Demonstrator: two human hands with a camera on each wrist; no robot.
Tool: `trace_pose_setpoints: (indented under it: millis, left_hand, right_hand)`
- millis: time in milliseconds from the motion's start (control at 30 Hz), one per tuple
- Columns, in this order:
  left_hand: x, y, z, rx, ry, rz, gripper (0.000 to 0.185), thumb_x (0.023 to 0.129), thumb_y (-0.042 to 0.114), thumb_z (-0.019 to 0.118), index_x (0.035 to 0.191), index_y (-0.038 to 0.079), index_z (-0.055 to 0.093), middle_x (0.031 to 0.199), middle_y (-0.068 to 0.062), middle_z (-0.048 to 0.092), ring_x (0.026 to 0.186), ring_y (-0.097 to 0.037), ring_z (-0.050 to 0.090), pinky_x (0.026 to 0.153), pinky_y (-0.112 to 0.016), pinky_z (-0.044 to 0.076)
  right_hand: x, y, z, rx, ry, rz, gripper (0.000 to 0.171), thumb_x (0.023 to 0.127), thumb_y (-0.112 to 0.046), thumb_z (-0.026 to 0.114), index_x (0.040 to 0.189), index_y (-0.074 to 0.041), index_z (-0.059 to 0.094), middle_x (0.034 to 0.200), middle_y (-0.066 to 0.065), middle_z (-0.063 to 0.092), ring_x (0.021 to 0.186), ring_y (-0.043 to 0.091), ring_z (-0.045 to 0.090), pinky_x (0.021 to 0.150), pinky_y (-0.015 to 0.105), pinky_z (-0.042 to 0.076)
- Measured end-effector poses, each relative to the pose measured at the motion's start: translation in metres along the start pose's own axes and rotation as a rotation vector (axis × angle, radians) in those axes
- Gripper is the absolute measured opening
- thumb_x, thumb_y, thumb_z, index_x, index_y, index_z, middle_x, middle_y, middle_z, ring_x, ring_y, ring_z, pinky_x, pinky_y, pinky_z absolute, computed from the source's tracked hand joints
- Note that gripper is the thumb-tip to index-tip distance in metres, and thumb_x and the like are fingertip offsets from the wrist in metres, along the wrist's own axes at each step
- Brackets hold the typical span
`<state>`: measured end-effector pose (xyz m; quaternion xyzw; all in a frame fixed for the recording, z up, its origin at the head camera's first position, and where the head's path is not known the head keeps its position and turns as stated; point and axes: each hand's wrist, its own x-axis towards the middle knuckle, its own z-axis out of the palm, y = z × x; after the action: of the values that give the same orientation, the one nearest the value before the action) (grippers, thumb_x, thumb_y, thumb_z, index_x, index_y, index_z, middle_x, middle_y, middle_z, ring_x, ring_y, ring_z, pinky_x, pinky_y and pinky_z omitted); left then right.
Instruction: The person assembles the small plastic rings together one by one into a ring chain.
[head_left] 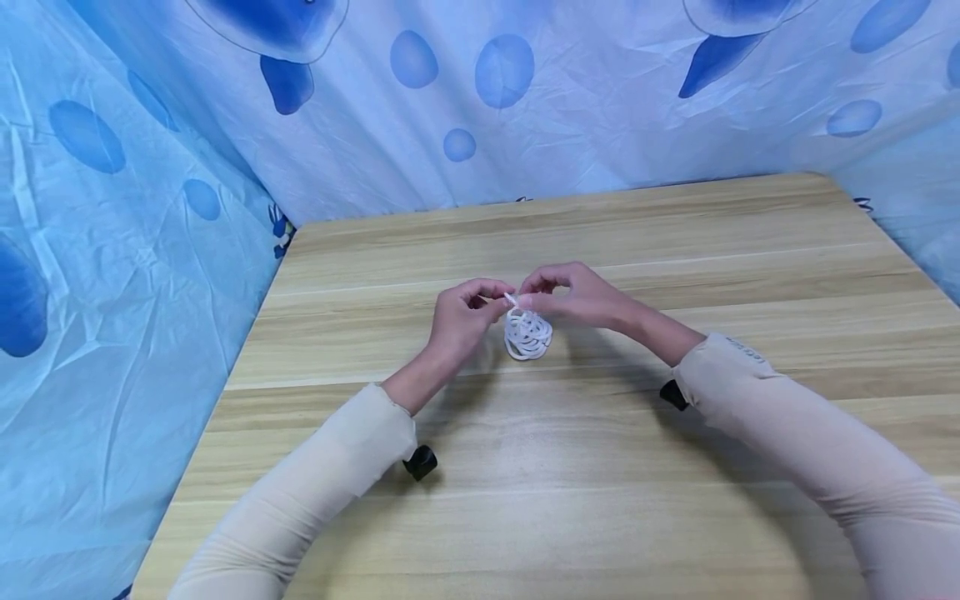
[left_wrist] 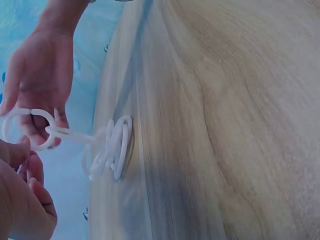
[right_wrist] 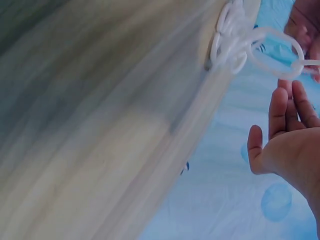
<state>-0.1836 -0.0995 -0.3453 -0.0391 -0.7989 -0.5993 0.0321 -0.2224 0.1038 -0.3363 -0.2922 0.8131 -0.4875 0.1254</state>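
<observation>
A white plastic chain (head_left: 527,335) lies bunched on the wooden table, its upper end raised between my two hands. My left hand (head_left: 459,321) pinches the end link between thumb and fingertips. In the left wrist view that oval link (left_wrist: 48,116) stands upright above the left hand (left_wrist: 25,200), with another link (left_wrist: 70,134) running down to the heap. My right hand (head_left: 581,296) is close on the other side. Seen from the right wrist, the right hand (right_wrist: 295,137) has its thumb apart from its extended fingers, whose tips are just beside a link (right_wrist: 272,32).
The wood-grain table (head_left: 525,500) stretches around the hands. A blue and white patterned curtain (head_left: 465,100) hangs along its back and left edges. Small black devices (head_left: 422,462) sit under both sleeve cuffs.
</observation>
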Motion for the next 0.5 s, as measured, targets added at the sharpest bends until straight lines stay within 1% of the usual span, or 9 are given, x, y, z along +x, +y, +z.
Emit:
trace_pose_setpoints:
  millis: [33,100,167,233,367,433,500]
  left_hand:
    - [0.001,0.0,-0.001,-0.022,0.005,-0.032,0.009,0.084,0.008,0.074,0.094,0.007,0.073,0.088,-0.002,0.069,0.071,-0.017,0.058,0.063,-0.023,0.049]
    - [0.002,-0.001,-0.002,-0.078,0.012,-0.089,0.01,0.085,0.007,0.073,0.094,0.003,0.071,0.088,-0.004,0.069,0.076,-0.023,0.061,0.065,-0.024,0.052]
    - [0.003,-0.002,-0.005,-0.124,0.013,-0.141,0.011,0.086,0.008,0.072,0.094,0.001,0.07,0.088,-0.004,0.069,0.08,-0.026,0.064,0.067,-0.025,0.053]
    - [0.003,-0.004,-0.008,-0.156,0.009,-0.189,0.012,0.087,0.008,0.071,0.096,0.0,0.068,0.089,-0.005,0.07,0.079,-0.023,0.065,0.069,-0.026,0.052]
    - [0.004,-0.007,-0.016,-0.168,-0.004,-0.28,0.015,0.089,0.011,0.07,0.1,0.001,0.067,0.091,-0.004,0.07,0.073,-0.016,0.062,0.073,-0.028,0.047]
    - [0.004,-0.008,-0.02,-0.164,-0.007,-0.318,0.016,0.089,0.011,0.069,0.102,0.001,0.066,0.092,-0.003,0.07,0.074,-0.017,0.062,0.075,-0.029,0.047]
    - [0.004,-0.011,-0.025,-0.146,-0.01,-0.35,0.017,0.089,0.012,0.069,0.103,0.001,0.066,0.095,-0.006,0.07,0.078,-0.021,0.062,0.079,-0.031,0.048]
  right_hand:
    - [-0.001,0.001,-0.003,-0.005,0.021,0.01,0.031,0.092,-0.036,0.063,0.11,-0.01,0.067,0.103,0.004,0.066,0.097,0.02,0.053,0.085,0.038,0.043]
    - [-0.004,0.002,-0.009,-0.025,0.071,0.025,0.032,0.094,-0.035,0.061,0.111,-0.009,0.067,0.103,0.005,0.065,0.098,0.02,0.053,0.085,0.038,0.043]
    - [-0.007,0.005,-0.016,-0.051,0.121,0.031,0.031,0.095,-0.033,0.06,0.111,-0.008,0.067,0.103,0.006,0.064,0.099,0.02,0.053,0.085,0.038,0.042]
    - [-0.011,0.007,-0.022,-0.07,0.163,0.037,0.029,0.096,-0.032,0.06,0.109,-0.007,0.068,0.101,0.006,0.064,0.098,0.019,0.053,0.084,0.036,0.041]
    - [-0.018,0.01,-0.031,-0.081,0.208,0.042,0.028,0.096,-0.031,0.06,0.106,-0.007,0.068,0.099,0.006,0.063,0.094,0.019,0.052,0.081,0.035,0.041]
    - [-0.022,0.01,-0.034,-0.087,0.22,0.045,0.027,0.096,-0.031,0.061,0.105,-0.007,0.068,0.099,0.006,0.063,0.093,0.018,0.051,0.081,0.034,0.04]
    - [-0.025,0.012,-0.037,-0.092,0.229,0.047,0.026,0.095,-0.03,0.061,0.104,-0.007,0.068,0.098,0.005,0.063,0.092,0.018,0.051,0.081,0.034,0.04]
